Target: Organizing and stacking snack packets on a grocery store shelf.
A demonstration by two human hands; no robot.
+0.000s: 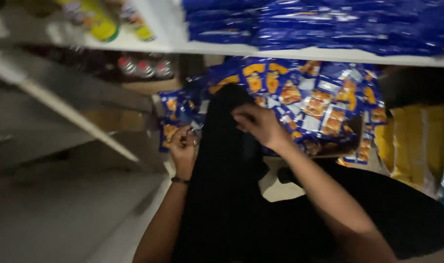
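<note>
A black cloth or bag (pixel 227 160) hangs in front of me, reaching from a shelf of snack packets down past my arms. My left hand (pixel 184 146) pinches its left edge, fingers closed on the fabric. My right hand (pixel 258 124) grips the top of the black fabric near its upper right side. Behind the cloth lies a heap of small blue and orange snack packets (pixel 319 102) in a cardboard box (pixel 351 139).
A white shelf board (pixel 300 52) above carries stacks of blue packets (pixel 339 24). Yellow-capped bottles (pixel 97 19) stand on the upper left shelf, red-capped ones (pixel 139 67) below. Yellow packages (pixel 417 146) sit at the right. A slanted metal rack frame (pixel 71 112) fills the left.
</note>
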